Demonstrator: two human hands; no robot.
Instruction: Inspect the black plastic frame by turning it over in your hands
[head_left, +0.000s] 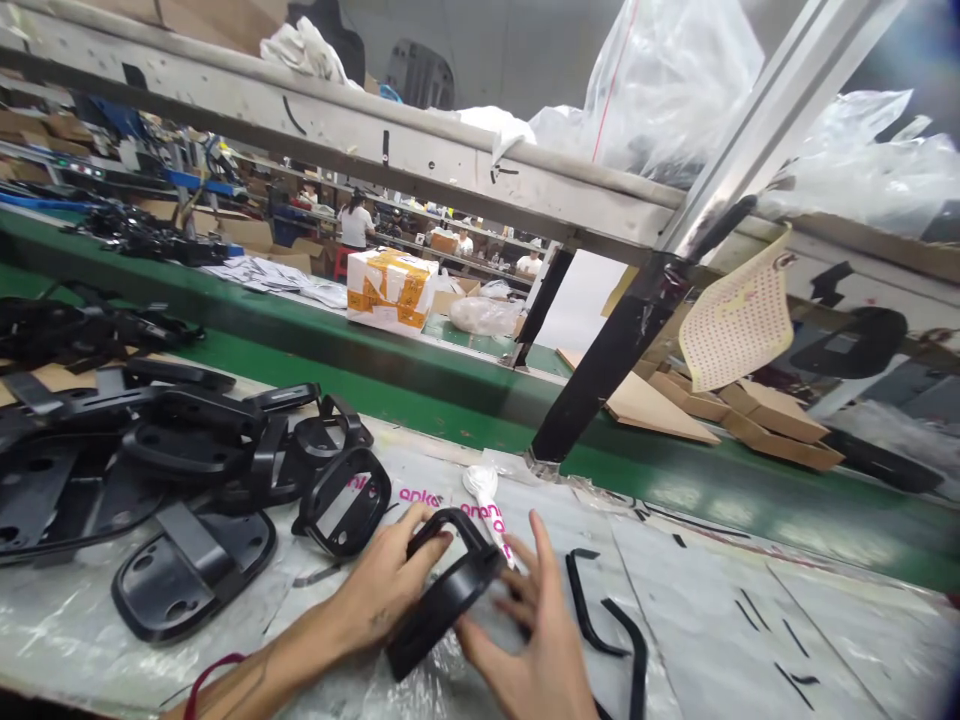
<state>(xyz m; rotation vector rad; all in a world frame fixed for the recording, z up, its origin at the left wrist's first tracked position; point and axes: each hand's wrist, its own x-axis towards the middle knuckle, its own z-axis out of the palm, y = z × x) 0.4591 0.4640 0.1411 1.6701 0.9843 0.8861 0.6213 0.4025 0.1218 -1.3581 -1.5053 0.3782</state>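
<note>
My left hand (pixel 390 578) is closed around the left side of a black plastic bracket (pixel 444 600), which has a raised loop and is tilted above the covered tabletop. At the bracket's right end is my right hand (pixel 541 640), fingers spread and thumb close to its lower edge; whether they touch it I cannot tell. Just beyond the hands lies a white strip with pink lettering (pixel 486 492), one end bunched up. To the right are black bent strips (pixel 630 640). A similar bracket (pixel 346 502) lies left of my left hand, with another bracket (pixel 193 572) nearer me.
A heap of black plastic parts (pixel 180 430) covers the table's left side. Beyond runs a green conveyor (pixel 315 370) with a taped carton (pixel 391 290). A slanted post (pixel 600 370) rises at the table's back edge, and a shelf beam (pixel 360 130) crosses above. Thin black scraps lie on the right.
</note>
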